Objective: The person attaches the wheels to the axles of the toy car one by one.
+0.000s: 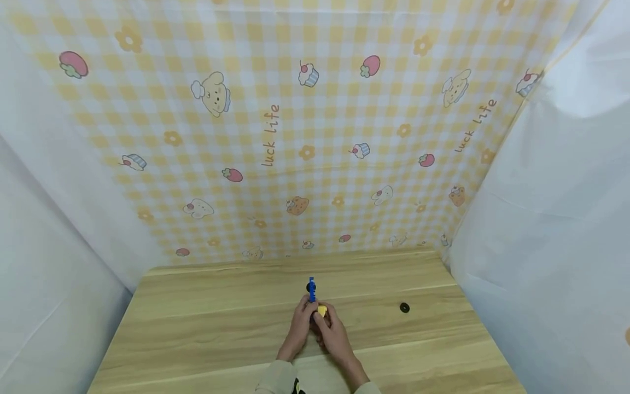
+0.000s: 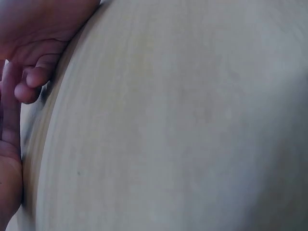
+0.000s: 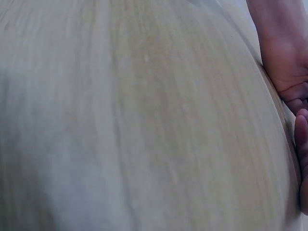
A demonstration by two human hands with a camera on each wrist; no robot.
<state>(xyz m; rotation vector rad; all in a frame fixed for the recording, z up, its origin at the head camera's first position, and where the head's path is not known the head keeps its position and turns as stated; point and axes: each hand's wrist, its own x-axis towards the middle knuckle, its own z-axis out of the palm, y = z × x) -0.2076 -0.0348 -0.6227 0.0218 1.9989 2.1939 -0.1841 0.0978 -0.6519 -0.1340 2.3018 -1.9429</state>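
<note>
In the head view my left hand (image 1: 297,327) and right hand (image 1: 336,335) meet over the front middle of the table. The left fingers grip a narrow blue notched toy piece (image 1: 312,293), which points away from me. A black wheel (image 1: 309,287) shows at its far end. Between thumb and fingers, the right hand holds a small yellow block (image 1: 322,311) close beside the blue piece. Whether the two parts are joined cannot be told, since the fingers cover the middle. Only parts of the hands show at the edges of both wrist views, without the toy pieces.
A loose black ring-shaped tyre (image 1: 404,307) lies on the wooden table (image 1: 206,317), right of the hands. Behind the table hangs a yellow checked cloth (image 1: 325,180). White sheets (image 1: 551,219) close off both sides.
</note>
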